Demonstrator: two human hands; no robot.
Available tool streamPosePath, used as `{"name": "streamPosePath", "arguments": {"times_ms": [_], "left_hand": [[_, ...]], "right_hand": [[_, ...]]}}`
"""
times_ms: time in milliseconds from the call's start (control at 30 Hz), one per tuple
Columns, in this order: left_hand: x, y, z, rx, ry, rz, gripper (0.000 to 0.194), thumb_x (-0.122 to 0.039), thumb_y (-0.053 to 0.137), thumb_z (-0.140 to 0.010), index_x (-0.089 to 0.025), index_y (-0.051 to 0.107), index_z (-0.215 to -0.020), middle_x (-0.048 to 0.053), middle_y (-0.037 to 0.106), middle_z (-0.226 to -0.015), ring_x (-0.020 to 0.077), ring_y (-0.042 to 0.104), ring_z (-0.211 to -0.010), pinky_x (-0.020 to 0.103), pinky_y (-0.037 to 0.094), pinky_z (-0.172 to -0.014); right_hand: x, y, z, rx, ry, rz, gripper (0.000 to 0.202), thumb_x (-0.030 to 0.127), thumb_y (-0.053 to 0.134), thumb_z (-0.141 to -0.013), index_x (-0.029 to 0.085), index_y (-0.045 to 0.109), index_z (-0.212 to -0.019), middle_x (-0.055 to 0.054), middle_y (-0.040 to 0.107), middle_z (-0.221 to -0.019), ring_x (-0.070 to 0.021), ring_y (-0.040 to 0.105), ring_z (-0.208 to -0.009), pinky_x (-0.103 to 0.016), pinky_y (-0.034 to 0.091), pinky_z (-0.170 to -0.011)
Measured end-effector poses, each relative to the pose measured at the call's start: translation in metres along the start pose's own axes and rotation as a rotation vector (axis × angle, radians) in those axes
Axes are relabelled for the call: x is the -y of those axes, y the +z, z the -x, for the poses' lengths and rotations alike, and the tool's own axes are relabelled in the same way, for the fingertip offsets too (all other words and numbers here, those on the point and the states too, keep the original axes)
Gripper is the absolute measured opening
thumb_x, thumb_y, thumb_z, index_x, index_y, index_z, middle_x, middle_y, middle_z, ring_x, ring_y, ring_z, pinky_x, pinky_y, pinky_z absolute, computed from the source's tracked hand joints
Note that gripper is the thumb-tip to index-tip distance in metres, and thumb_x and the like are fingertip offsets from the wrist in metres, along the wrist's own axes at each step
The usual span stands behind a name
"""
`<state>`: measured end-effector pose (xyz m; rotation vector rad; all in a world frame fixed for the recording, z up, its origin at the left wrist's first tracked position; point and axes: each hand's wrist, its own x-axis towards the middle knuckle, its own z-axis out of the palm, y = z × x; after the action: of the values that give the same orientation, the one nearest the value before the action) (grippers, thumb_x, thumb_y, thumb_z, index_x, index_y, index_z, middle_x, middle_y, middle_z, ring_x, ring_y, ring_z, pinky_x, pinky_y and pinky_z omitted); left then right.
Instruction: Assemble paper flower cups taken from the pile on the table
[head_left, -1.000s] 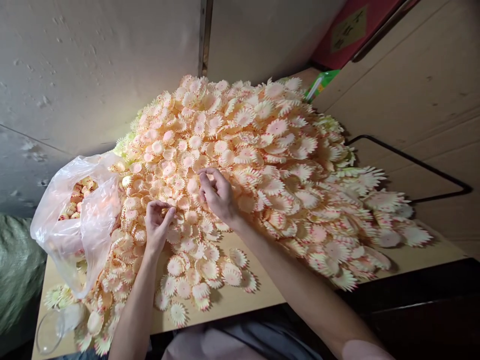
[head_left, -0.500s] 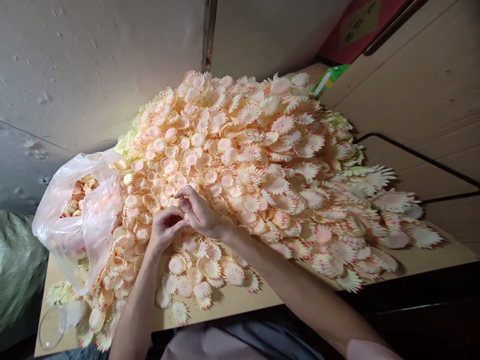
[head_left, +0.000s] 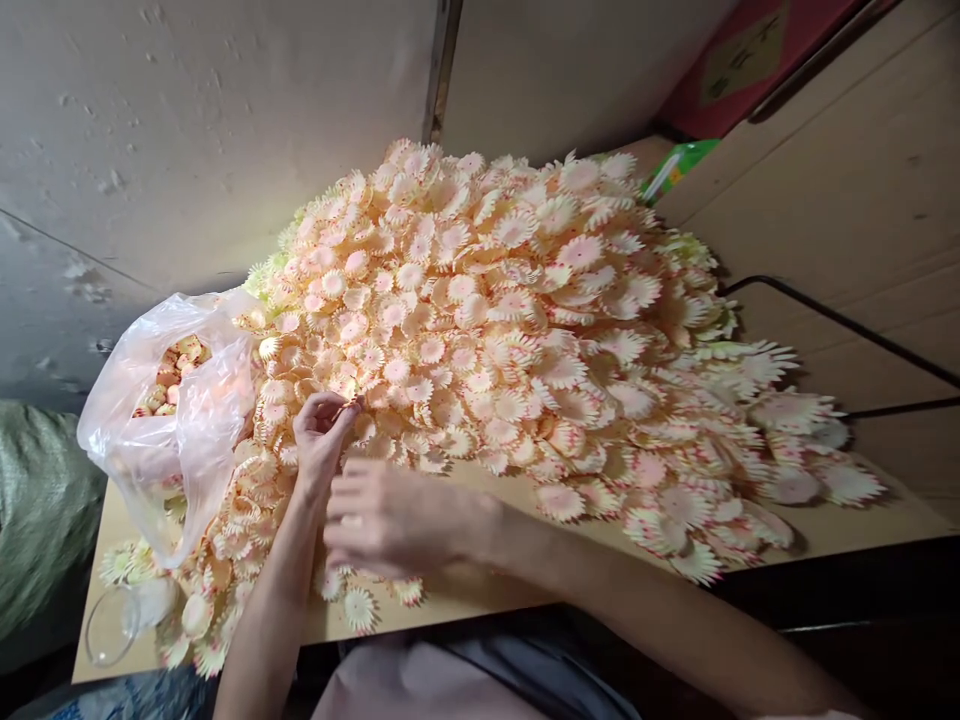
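A broad heap of pale pink and cream scalloped artificial flower petal pieces (head_left: 465,290) with reddish edges covers much of the table. My left hand (head_left: 322,430) is at the front left of the heap, thumb and fingers pinched on a small petal piece whose shape is partly hidden. Closer to me, my right hand (head_left: 397,515) hovers low over a smaller group of loose petal pieces (head_left: 360,608), covering most of them. Its fingers point left and look bent, but they are smeared by motion, and whether they grip anything does not show.
A translucent plastic bag (head_left: 202,420) holding small rounded flower heads (head_left: 161,390) stands at the left. A clear round lid or cup (head_left: 112,625) lies on the table's (head_left: 502,590) front left corner. Cardboard (head_left: 840,230) and a black metal bar (head_left: 847,325) border the right side.
My right hand has come away from my left hand and down toward me, over the near loose petal pieces. The left hand stays pinched in about the same place. The view has shifted slightly.
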<state>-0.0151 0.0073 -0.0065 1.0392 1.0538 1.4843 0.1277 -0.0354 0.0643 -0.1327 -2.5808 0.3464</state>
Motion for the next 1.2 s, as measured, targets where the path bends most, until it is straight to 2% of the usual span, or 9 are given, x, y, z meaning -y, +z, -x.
{"name": "streamPosePath", "arguments": {"times_ms": [167,300,400,533,667,767,933,1100,1200], "left_hand": [[0.008,-0.005,-0.005,-0.009,0.004,0.128,0.041,-0.047,0.087,-0.059,-0.017,0.067,-0.077,0.002,0.067,-0.078,0.0148,0.068,-0.077,0.029,0.056,-0.076],[0.004,-0.004,-0.006,-0.101,0.032,0.160,0.039,-0.044,0.085,-0.063,-0.016,0.058,-0.066,-0.004,0.057,-0.062,0.0068,0.059,-0.059,0.019,0.051,-0.062],[0.001,-0.004,-0.005,-0.133,0.067,0.142,0.037,-0.029,0.091,-0.056,-0.018,0.059,-0.073,-0.008,0.054,-0.061,0.0031,0.055,-0.056,0.015,0.048,-0.060],[0.001,-0.005,-0.003,-0.126,0.035,0.053,0.040,-0.025,0.090,-0.056,-0.019,0.070,-0.090,-0.006,0.060,-0.063,0.0043,0.058,-0.056,0.016,0.049,-0.059],[0.005,-0.004,0.001,-0.124,-0.028,-0.040,0.032,-0.032,0.089,-0.057,-0.014,0.075,-0.079,0.003,0.071,-0.071,0.0105,0.065,-0.062,0.022,0.053,-0.062],[0.006,0.000,0.003,-0.129,-0.036,-0.115,0.033,-0.036,0.088,-0.058,-0.013,0.076,-0.078,0.004,0.072,-0.071,0.0119,0.064,-0.061,0.024,0.051,-0.061],[0.002,0.012,-0.007,-0.019,0.092,-0.294,0.032,-0.045,0.077,-0.073,-0.014,0.070,-0.071,0.000,0.062,-0.064,0.0088,0.053,-0.058,0.021,0.043,-0.056],[0.001,0.031,-0.030,0.014,0.183,-0.366,0.043,-0.054,0.066,-0.080,-0.015,0.059,-0.064,-0.003,0.046,-0.057,0.0077,0.038,-0.053,0.022,0.031,-0.052],[0.005,0.037,-0.040,-0.061,0.228,-0.370,0.053,-0.059,0.059,-0.084,-0.017,0.044,-0.056,-0.004,0.035,-0.054,0.0081,0.030,-0.052,0.024,0.026,-0.050]], "right_hand": [[0.043,0.046,0.009,0.198,-0.212,-0.041,0.022,0.030,0.062,-0.093,0.017,0.068,-0.076,-0.006,0.069,-0.087,-0.0181,0.060,-0.085,-0.032,0.044,-0.075],[0.023,0.058,0.033,0.176,-0.149,0.165,0.018,0.019,0.056,-0.095,0.010,0.071,-0.091,-0.011,0.072,-0.100,-0.0204,0.063,-0.099,-0.035,0.048,-0.089],[-0.003,0.043,0.049,0.067,-0.085,0.267,0.021,0.013,0.052,-0.096,0.005,0.069,-0.107,-0.016,0.069,-0.119,-0.0227,0.061,-0.115,-0.039,0.046,-0.102],[-0.028,0.011,0.059,-0.268,0.052,0.009,0.021,0.019,0.053,-0.097,0.012,0.071,-0.106,-0.012,0.073,-0.114,-0.0212,0.062,-0.116,-0.039,0.052,-0.099],[-0.050,-0.006,0.057,-0.677,0.465,-0.213,0.020,0.024,0.055,-0.096,0.018,0.073,-0.094,-0.006,0.076,-0.090,-0.0184,0.070,-0.086,-0.034,0.057,-0.081],[-0.072,-0.003,0.049,-0.851,0.747,-0.391,0.033,0.040,0.055,-0.095,0.019,0.073,-0.077,-0.004,0.073,-0.075,-0.0178,0.069,-0.073,-0.032,0.055,-0.072],[-0.105,0.014,0.031,-0.964,0.880,-0.756,0.045,0.059,0.063,-0.084,0.017,0.069,-0.071,-0.002,0.065,-0.060,-0.0137,0.059,-0.053,-0.026,0.048,-0.050],[-0.121,0.022,0.026,-0.959,0.888,-0.758,0.046,0.062,0.064,-0.082,0.017,0.068,-0.069,0.000,0.061,-0.057,-0.0122,0.054,-0.051,-0.024,0.043,-0.047],[-0.126,0.025,0.032,-0.907,0.900,-0.789,0.047,0.062,0.060,-0.085,0.018,0.068,-0.070,-0.001,0.061,-0.058,-0.0133,0.056,-0.053,-0.026,0.045,-0.051]]}}
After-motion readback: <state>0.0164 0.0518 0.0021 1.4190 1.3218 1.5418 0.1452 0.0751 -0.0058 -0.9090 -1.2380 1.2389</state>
